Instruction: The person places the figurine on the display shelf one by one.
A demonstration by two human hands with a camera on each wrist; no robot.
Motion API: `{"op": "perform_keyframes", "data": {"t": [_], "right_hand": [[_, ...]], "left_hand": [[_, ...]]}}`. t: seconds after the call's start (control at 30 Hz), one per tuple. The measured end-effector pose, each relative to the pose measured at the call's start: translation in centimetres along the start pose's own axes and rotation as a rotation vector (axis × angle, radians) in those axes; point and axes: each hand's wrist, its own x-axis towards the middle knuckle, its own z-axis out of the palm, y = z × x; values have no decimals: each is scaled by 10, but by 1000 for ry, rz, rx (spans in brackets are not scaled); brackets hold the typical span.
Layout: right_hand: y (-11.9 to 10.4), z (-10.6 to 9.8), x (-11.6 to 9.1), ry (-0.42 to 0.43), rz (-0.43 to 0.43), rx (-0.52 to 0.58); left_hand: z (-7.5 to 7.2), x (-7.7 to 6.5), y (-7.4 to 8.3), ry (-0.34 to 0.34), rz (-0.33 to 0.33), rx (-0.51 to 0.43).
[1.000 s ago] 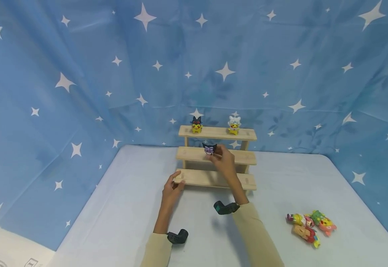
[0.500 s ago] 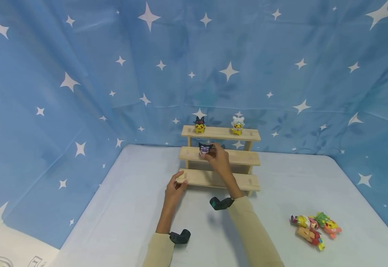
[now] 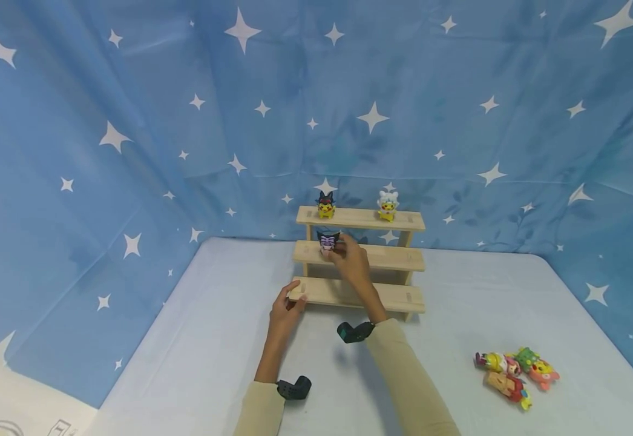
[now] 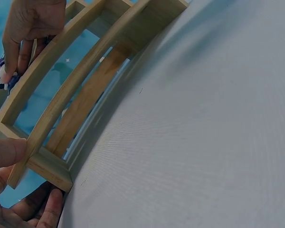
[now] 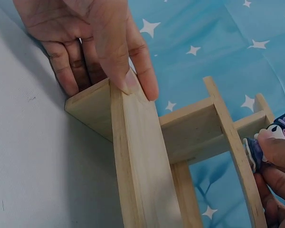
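Observation:
My right hand (image 3: 352, 261) pinches a small figurine (image 3: 328, 241) with a black pointed hood and a purple bow. It holds the figurine upright at the left part of the middle tier of a wooden three-step shelf (image 3: 360, 258). In the right wrist view the figurine (image 5: 274, 137) is right at that tier's edge, between thumb and fingers. My left hand (image 3: 284, 312) grips the left end of the lowest tier, thumb on the front edge. The left wrist view shows the left thumb (image 4: 8, 152) against the wood and the other fingers bent around the end support.
On the top tier stand a yellow figurine with a dark hat (image 3: 325, 206) and a yellow figurine with a white hood (image 3: 388, 206). Several colourful figurines (image 3: 515, 372) lie in a pile at the right of the white table (image 3: 196, 339). A starry blue curtain (image 3: 273, 133) hangs behind the shelf.
My right hand has moved left along the middle tier with the black-hooded figurine. My left hand keeps its grip on the lowest tier. The whole view has shifted slightly.

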Motion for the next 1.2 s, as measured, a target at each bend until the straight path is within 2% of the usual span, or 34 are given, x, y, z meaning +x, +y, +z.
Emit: {"op": "perform_keyframes", "data": {"t": [0.03,0.27,0.37,0.47,0.63,0.8,1.03,1.1,1.2], "right_hand": [[0,0,0,-1,1,-6],[4,1,-1,3,-14,-36],[5,2,-1,6,-31,-70],[4,4,0,10,-43,-113],[0,5,1,20,-25,-145],[-3,5,1,23,13,-160],[-7,6,3,23,58,-168],[-8,6,3,22,70,-169],[-9,7,4,18,76,-178]], "left_hand": [[0,0,0,0,5,-1],[-9,-20,36,-49,3,-27],[-8,-16,30,-48,2,-35],[-6,-10,17,-40,6,-39],[-2,-1,1,-22,6,-25],[-2,-1,5,-13,2,-7],[-8,-14,33,-48,10,-20],[-7,-14,31,-48,2,-21],[-4,-8,19,-29,15,-3]]}}
